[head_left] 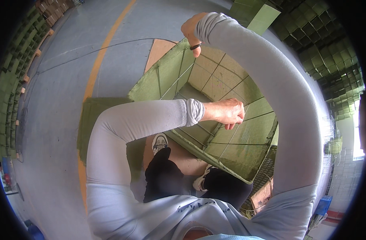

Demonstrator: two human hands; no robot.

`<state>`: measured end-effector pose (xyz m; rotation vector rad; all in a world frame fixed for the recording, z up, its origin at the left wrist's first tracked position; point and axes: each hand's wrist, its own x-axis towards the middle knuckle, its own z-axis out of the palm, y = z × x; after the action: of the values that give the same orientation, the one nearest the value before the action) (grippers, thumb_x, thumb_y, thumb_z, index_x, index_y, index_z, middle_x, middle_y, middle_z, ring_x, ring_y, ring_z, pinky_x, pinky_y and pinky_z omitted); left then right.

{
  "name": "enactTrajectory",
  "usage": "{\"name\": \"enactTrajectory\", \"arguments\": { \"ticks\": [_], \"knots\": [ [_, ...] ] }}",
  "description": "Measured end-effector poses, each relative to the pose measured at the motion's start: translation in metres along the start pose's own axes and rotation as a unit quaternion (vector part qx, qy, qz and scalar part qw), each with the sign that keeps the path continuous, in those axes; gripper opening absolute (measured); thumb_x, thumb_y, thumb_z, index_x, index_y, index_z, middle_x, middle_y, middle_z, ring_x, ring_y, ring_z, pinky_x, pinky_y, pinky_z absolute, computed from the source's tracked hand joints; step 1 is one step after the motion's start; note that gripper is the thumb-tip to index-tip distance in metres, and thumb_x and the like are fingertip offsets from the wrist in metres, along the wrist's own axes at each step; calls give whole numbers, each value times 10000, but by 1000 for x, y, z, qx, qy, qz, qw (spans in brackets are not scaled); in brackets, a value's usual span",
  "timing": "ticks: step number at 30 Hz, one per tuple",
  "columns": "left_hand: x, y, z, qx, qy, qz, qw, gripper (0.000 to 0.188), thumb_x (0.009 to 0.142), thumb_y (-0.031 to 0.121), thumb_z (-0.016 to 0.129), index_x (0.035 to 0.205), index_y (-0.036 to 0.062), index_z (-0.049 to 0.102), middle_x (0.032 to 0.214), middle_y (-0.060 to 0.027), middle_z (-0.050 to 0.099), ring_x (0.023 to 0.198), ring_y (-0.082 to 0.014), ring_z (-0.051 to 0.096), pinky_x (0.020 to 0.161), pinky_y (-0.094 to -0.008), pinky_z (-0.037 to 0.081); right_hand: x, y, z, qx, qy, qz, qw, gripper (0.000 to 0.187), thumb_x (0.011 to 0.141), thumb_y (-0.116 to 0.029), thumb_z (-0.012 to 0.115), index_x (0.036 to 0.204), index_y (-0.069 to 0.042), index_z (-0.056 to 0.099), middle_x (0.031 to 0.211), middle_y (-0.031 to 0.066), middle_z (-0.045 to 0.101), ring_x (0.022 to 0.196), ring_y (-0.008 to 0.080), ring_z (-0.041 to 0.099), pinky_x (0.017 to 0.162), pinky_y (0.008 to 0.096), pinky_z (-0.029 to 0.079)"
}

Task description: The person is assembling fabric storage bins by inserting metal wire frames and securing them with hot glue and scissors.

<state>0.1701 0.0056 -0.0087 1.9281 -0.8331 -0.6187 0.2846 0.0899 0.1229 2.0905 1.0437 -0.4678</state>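
Note:
A large open box (241, 154) with green, paint-stained walls stands tilted in front of me. Thin wires (253, 117) cross its opening and inner faces in a grid. My left hand (227, 111) is over the middle of the box, its fingers curled closed beside the wires. Whether a wire lies between the fingertips is hidden. At the far corner of the box, my right hand (193, 30) bends down over the rim, with a dark band round one digit. Most of its fingers are out of sight, so its grip does not show.
Brown cardboard (179, 150) lies under the box and by my shoes. A green-stained sheet (105, 124) is on the floor at left, over a yellow line (105, 46). Stacks of green boxes (317, 44) rise at right; more stacks (13, 80) line the left.

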Motion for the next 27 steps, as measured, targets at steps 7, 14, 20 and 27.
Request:
{"name": "enactTrajectory", "arguments": {
  "ticks": [7,14,20,27],
  "knots": [
    [-1,5,-1,-3,-2,0,1000,278,903,141,454,768,-49,606,664,-109,660,606,-169,666,634,-287,526,12,7,-3,36,-26,-4,999,511,593,-408,838,860,-5,673,830,103,681,747,261,650,672,391,512],
    [-2,12,6,-2,-49,15,999,253,900,150,473,824,-45,614,675,-104,665,622,-159,664,639,-291,521,60,22,26,0,-34,31,999,506,591,-348,857,890,18,676,867,121,684,853,263,652,733,398,506],
    [-32,20,-9,34,-188,12,981,225,872,145,500,797,-29,621,651,-77,647,596,-172,638,621,-305,503,-58,17,23,15,-30,25,999,391,651,-304,827,791,18,655,798,105,659,756,225,640,653,343,509],
    [-246,60,-89,-37,339,-27,940,279,916,263,540,832,9,620,618,-15,546,535,-102,535,509,-230,420,-211,122,135,302,160,66,937,306,859,-290,639,806,12,627,615,51,608,516,156,560,496,337,457]
  ]
}}
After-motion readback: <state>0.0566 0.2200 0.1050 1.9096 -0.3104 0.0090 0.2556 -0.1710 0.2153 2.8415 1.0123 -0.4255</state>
